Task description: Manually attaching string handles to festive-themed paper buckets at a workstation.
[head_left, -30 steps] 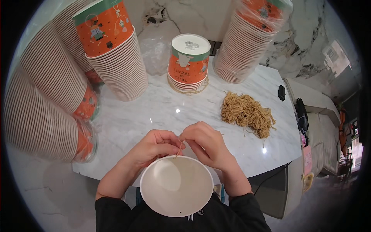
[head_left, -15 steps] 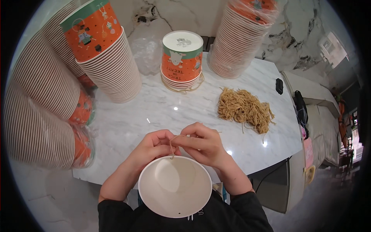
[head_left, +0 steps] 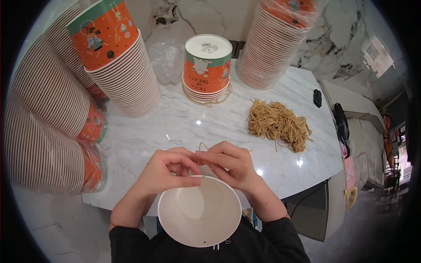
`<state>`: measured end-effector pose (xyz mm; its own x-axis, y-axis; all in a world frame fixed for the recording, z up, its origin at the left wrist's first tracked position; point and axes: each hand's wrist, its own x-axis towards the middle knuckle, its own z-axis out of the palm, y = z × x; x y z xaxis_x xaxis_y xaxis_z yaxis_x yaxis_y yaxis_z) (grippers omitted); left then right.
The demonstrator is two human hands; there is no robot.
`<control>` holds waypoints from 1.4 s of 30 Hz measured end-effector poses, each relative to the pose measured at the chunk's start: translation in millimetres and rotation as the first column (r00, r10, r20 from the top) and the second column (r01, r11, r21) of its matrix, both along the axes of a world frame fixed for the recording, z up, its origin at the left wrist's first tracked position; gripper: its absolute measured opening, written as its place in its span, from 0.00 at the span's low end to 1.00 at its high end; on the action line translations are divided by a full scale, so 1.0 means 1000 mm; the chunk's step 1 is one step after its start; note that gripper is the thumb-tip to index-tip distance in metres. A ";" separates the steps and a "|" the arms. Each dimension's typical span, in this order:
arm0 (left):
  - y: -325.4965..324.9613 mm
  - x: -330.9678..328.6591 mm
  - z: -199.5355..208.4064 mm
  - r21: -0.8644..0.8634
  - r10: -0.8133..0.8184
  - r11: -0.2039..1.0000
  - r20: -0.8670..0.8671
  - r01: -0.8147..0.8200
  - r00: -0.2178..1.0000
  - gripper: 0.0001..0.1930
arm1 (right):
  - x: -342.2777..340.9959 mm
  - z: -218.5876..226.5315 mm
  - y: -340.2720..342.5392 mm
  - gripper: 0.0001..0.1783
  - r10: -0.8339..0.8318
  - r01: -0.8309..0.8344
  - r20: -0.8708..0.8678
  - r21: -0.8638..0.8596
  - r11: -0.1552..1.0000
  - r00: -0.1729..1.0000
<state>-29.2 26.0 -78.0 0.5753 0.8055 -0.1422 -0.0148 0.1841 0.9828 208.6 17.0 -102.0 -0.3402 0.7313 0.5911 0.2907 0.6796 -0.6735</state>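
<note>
Both hands pinch a thin tan string at the far rim of an open white paper bucket.

Nearest us, the white paper bucket (head_left: 199,215) lies mouth-up against the body, at the table's (head_left: 175,127) near edge. Our left hand (head_left: 163,173) and right hand (head_left: 230,164) meet over its rim, fingertips closed on the string (head_left: 202,147); we judge we are fitting a handle, though the exact hole is hidden. Next calls for threading the end through and securing it. Farther out lies a heap of tan strings (head_left: 277,123), then a short upturned stack of orange-and-green printed buckets (head_left: 207,68), a crumpled clear bag (head_left: 166,61), and tall bucket stacks (head_left: 116,57) left and right.
</note>
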 end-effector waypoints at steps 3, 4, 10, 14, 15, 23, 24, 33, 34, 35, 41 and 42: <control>0.002 0.000 0.013 0.237 -0.031 0.969 -0.140 0.064 0.990 0.11 | -0.002 0.000 -0.002 0.26 -0.015 0.015 -0.011 -0.019 1.000 1.000; 0.000 0.002 0.021 0.237 -0.031 0.969 -0.138 0.064 0.990 0.11 | -0.002 0.000 -0.002 0.26 -0.022 0.021 -0.011 -0.024 0.999 1.000; -0.007 0.005 0.029 0.739 0.232 0.661 -0.368 0.132 0.900 0.07 | -0.004 -0.001 0.000 0.25 -0.035 0.035 -0.002 -0.022 0.999 0.999; -0.006 0.007 0.040 0.787 0.262 0.586 -0.407 0.190 0.875 0.05 | -0.004 -0.002 0.001 0.26 -0.039 0.039 0.000 -0.006 0.999 0.999; -0.004 0.007 0.040 0.781 0.245 0.595 -0.404 0.193 0.881 0.05 | -0.005 -0.001 0.000 0.24 -0.075 0.075 -0.015 -0.022 0.997 0.997; 0.022 0.010 0.011 0.335 0.218 0.919 0.008 -0.208 0.976 0.02 | 0.002 -0.001 0.000 0.14 -0.139 0.134 -0.029 -0.122 0.983 0.990; 0.023 0.009 0.006 0.173 0.193 0.966 0.016 -0.193 0.981 0.02 | 0.004 -0.002 0.002 0.13 -0.144 0.144 0.033 0.005 0.990 0.989; 0.018 0.018 -0.005 -0.048 0.118 0.992 -0.007 -0.118 0.993 0.04 | 0.001 0.001 0.006 0.18 -0.371 0.345 0.111 0.202 0.917 0.922; 0.019 0.019 -0.007 -0.064 0.111 0.992 0.019 -0.110 0.994 0.04 | 0.000 0.000 0.006 0.17 -0.343 0.334 0.037 0.144 0.931 0.939; 0.020 0.019 -0.007 -0.065 0.108 0.992 0.020 -0.107 0.994 0.04 | -0.002 0.004 0.004 0.17 -0.346 0.337 0.038 0.144 0.930 0.938; 0.025 0.020 -0.011 -0.260 0.038 0.966 0.116 -0.007 0.992 0.04 | -0.001 -0.009 0.004 0.14 -0.126 0.119 -0.060 -0.104 0.987 0.990; 0.026 0.018 -0.011 -0.259 0.024 0.966 0.135 0.012 0.991 0.05 | 0.001 -0.010 0.004 0.13 -0.111 0.096 -0.090 -0.156 0.983 0.990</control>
<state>-11.1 52.3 -89.4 0.5991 0.7547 -0.2673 -0.1464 0.4314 0.8902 209.3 20.8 -112.0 -0.2037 0.8431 0.4977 0.2820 0.5373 -0.7948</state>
